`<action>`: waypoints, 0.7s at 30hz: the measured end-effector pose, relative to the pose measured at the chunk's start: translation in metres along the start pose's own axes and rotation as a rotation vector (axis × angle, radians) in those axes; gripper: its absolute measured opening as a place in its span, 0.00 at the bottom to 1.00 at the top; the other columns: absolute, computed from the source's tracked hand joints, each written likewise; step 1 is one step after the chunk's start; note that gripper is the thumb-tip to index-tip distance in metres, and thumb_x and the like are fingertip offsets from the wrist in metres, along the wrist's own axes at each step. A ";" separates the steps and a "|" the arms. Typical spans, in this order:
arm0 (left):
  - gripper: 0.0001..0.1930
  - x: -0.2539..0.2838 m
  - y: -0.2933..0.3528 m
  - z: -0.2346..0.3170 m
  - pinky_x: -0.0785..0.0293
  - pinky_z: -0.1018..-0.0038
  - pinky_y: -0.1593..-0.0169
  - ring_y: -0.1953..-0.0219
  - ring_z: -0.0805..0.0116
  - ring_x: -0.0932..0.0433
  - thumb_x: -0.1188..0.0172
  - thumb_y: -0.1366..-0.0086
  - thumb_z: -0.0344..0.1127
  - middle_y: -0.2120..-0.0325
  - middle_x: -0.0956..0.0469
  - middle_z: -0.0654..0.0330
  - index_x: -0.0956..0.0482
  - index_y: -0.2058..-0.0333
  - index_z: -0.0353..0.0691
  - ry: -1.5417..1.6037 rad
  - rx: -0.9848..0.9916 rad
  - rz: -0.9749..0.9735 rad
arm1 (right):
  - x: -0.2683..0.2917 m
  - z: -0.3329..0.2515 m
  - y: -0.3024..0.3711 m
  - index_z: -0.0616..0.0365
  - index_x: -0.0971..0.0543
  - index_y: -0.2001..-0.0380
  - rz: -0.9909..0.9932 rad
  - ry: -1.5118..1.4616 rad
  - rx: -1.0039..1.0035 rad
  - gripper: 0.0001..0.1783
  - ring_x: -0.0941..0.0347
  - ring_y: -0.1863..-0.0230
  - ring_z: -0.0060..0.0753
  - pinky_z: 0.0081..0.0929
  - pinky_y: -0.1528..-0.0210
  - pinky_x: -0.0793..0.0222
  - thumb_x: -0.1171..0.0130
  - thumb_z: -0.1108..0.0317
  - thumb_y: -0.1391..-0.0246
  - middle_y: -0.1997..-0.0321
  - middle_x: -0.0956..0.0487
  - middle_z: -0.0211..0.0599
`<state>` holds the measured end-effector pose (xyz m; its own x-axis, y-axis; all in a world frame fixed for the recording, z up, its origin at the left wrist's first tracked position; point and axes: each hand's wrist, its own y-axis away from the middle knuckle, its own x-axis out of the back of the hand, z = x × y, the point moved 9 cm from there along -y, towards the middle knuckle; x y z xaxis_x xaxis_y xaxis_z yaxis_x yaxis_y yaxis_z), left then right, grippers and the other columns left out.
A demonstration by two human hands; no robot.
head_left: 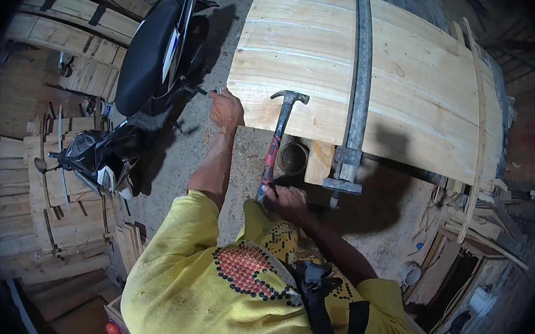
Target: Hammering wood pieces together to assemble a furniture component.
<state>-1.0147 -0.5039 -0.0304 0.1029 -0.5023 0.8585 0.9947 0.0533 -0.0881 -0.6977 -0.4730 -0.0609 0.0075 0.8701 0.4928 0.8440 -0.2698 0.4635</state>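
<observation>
Hammer (276,139) nr ctr of frame, long axis almost vert., leaning slightly R toward top; head up over panel's lower L part, claw pointing L, face R. R hand (287,200) closed round grip end, lower ctr. L hand (226,110) at panel's L edge, fingers partly curled; can't tell if it's pinching anything. Panel (302,50) = pale planks edge to edge, visible grain, upper ctr to R. Grey metal bar clamp (361,67) runs top to bottom across it, R of hammer, in the way that side; wood block (319,162) just L of clamp's lower end. Thin batten (481,121) far R. Motorbike (151,51), smooth blk seat, upper L, beyond L hand; rough concrete floor (209,143) btwn.
</observation>
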 end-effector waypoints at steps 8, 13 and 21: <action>0.28 -0.004 -0.008 0.005 0.26 0.46 0.54 0.59 0.33 0.20 0.56 0.27 0.51 0.64 0.20 0.31 0.35 0.49 0.24 -0.032 -0.075 0.003 | 0.049 0.065 0.113 0.58 0.23 0.77 0.555 -0.315 0.471 0.40 0.27 0.70 0.47 0.45 0.55 0.34 0.65 0.33 0.34 0.78 0.25 0.40; 0.31 -0.005 -0.001 0.020 0.26 0.47 0.52 0.56 0.36 0.19 0.54 0.27 0.52 0.64 0.19 0.32 0.37 0.44 0.24 -0.035 -0.038 -0.062 | 0.116 0.043 0.140 0.57 0.28 0.82 0.196 -0.807 0.536 0.27 0.35 0.74 0.31 0.31 0.67 0.39 0.52 0.48 0.38 0.79 0.31 0.35; 0.40 -0.027 -0.020 -0.001 0.28 0.50 0.46 0.52 0.30 0.22 0.56 0.29 0.60 0.55 0.22 0.28 0.41 0.40 0.22 0.091 -0.018 -0.227 | 0.124 0.023 0.170 0.61 0.25 0.78 0.680 -0.774 0.346 0.30 0.30 0.75 0.27 0.28 0.66 0.33 0.52 0.45 0.34 0.77 0.25 0.32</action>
<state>-1.0376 -0.4925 -0.0528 -0.1247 -0.5756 0.8082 0.9921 -0.0854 0.0923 -0.5414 -0.4016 0.0623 0.7643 0.6391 -0.0857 0.6397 -0.7683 -0.0233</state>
